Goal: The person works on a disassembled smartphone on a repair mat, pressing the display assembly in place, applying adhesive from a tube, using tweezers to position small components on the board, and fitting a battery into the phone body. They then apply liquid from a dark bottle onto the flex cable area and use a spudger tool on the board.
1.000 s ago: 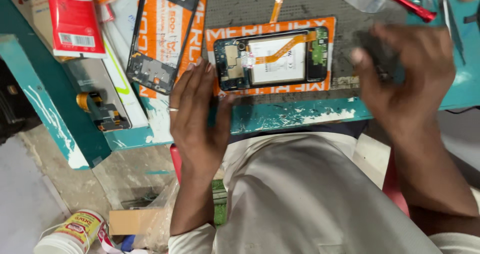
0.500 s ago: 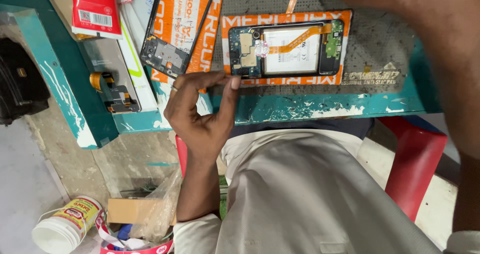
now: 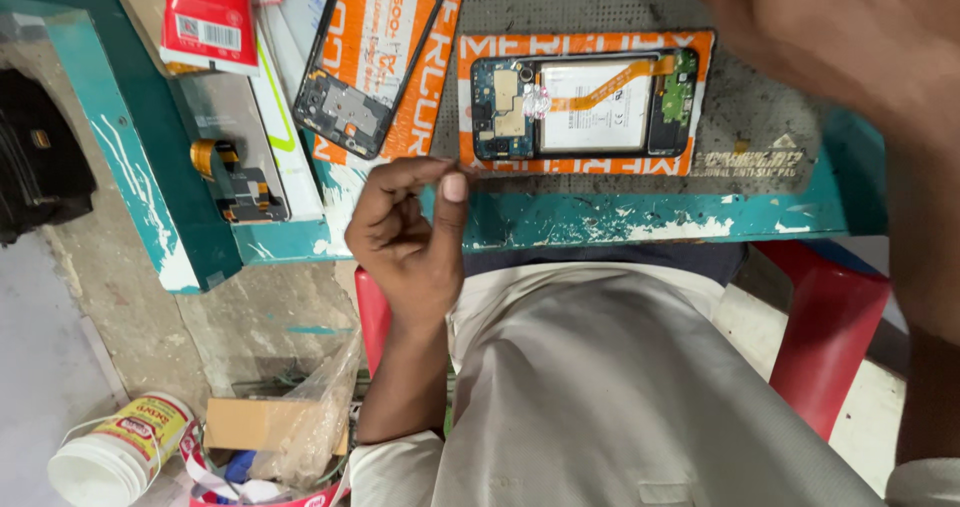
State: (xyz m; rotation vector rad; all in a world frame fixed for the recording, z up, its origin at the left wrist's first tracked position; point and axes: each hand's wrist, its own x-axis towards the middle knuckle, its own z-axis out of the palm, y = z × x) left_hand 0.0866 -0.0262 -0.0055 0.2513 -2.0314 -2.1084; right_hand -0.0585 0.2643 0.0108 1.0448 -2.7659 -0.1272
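Lying backless: opened phone (image 3: 585, 105), orange ribbon cable.

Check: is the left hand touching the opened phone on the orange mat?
Apart. The head view shows the left hand pinched at the teal bench edge, with a strip of orange mat and grey surface between its fingertips and the opened phone.
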